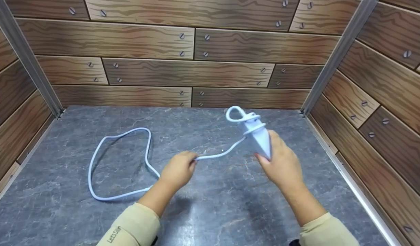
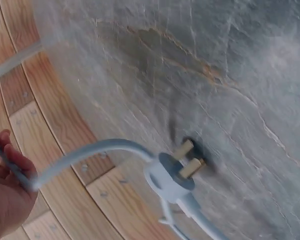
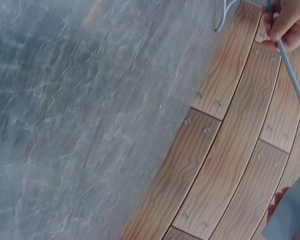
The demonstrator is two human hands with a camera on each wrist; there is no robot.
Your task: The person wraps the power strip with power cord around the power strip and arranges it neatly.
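A pale blue-white power strip point(image 1: 260, 140) is tilted in my right hand point(image 1: 283, 163), which grips its near end. Turns of its cord point(image 1: 215, 156) wrap around the far end, with one loose loop sticking out there. To the left, my left hand point(image 1: 178, 170) pinches the cord between thumb and fingers. From there the cord runs back to a wide loop over the floor. In the left wrist view a plug point(image 2: 162, 177) with two flat metal prongs hangs near the left hand; the left forearm seems to hide it in the head view.
The grey marbled surface point(image 1: 210, 212) lies beneath both hands. Wood-patterned panels point(image 1: 148, 71) enclose it at the back and both sides, with metal posts point(image 1: 336, 58) at the rear corners. A light metal strip point(image 1: 360, 198) edges the right side.
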